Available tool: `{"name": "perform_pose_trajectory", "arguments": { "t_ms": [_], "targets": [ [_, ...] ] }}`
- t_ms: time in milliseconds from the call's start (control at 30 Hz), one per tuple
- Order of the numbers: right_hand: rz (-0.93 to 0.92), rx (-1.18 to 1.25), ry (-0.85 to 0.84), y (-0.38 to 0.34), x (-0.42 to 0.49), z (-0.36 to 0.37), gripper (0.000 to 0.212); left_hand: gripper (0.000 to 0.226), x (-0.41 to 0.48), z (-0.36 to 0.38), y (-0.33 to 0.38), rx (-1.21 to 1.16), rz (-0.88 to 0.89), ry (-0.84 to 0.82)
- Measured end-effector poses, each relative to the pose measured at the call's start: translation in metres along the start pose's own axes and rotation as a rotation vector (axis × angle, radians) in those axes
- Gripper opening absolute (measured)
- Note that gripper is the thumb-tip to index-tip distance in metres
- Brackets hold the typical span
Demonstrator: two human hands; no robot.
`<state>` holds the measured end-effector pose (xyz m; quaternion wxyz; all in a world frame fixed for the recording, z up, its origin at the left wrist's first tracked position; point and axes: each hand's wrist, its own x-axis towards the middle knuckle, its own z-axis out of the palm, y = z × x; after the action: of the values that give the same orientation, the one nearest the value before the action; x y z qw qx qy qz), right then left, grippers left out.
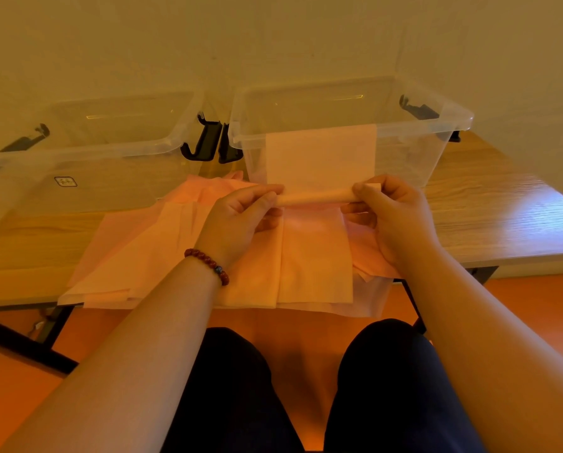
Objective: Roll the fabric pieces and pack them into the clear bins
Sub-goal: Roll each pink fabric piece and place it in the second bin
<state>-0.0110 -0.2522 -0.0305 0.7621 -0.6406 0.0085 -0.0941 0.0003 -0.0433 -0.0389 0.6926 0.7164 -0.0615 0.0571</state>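
Observation:
A pale pink fabric piece (321,158) hangs from the front rim of the right clear bin (437,109), and its lower end is wound into a small roll (316,197). My left hand (240,220) pinches the roll's left end. My right hand (391,217) pinches the right end. Both hands hold the roll just above a pile of flat pink fabric pieces (162,256) on the wooden table (489,217). A second clear bin (116,145) stands to the left.
Black lid clips (208,142) hang between the two bins, which stand against a wall. The table's near edge runs just in front of my knees, and some fabric overhangs it. Bare tabletop shows at the right.

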Motion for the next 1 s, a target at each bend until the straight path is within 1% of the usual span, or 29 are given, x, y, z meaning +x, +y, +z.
{"name": "perform_pose_trajectory", "arguments": {
  "t_ms": [133, 300, 400, 500, 633, 767, 900, 1000],
  "targets": [
    [-0.019, -0.001, 0.011, -0.0005, 0.0005, 0.0001, 0.013, 0.016, 0.0001, -0.0007, -0.0002, -0.014, -0.005, 0.031],
    [-0.036, -0.040, -0.010, 0.0020, 0.0009, 0.0006, 0.009, 0.017, 0.0012, -0.0007, -0.0006, -0.026, -0.010, 0.065],
    [-0.016, 0.001, -0.024, 0.0015, 0.0007, 0.0005, 0.008, 0.020, 0.0011, -0.0006, -0.0003, -0.013, 0.012, 0.057],
    [-0.010, 0.012, -0.034, 0.0005, 0.0000, -0.0008, 0.012, 0.024, -0.0008, 0.0009, 0.0001, 0.023, 0.018, 0.036],
    [-0.010, -0.015, -0.014, 0.0000, -0.0009, -0.0010, 0.013, 0.025, -0.0007, 0.0000, -0.0004, 0.034, -0.001, 0.004],
    [-0.035, -0.038, 0.034, 0.0005, -0.0006, -0.0008, 0.012, 0.019, -0.0011, -0.0004, 0.0002, 0.026, -0.014, -0.034],
    [-0.060, -0.088, 0.070, 0.0020, -0.0003, -0.0003, 0.006, 0.013, -0.0007, -0.0016, -0.0003, -0.014, -0.025, -0.024],
    [-0.057, -0.117, 0.085, 0.0017, -0.0004, 0.0010, 0.009, 0.012, 0.0001, -0.0015, -0.0003, -0.018, -0.029, -0.005]
  ]
}}
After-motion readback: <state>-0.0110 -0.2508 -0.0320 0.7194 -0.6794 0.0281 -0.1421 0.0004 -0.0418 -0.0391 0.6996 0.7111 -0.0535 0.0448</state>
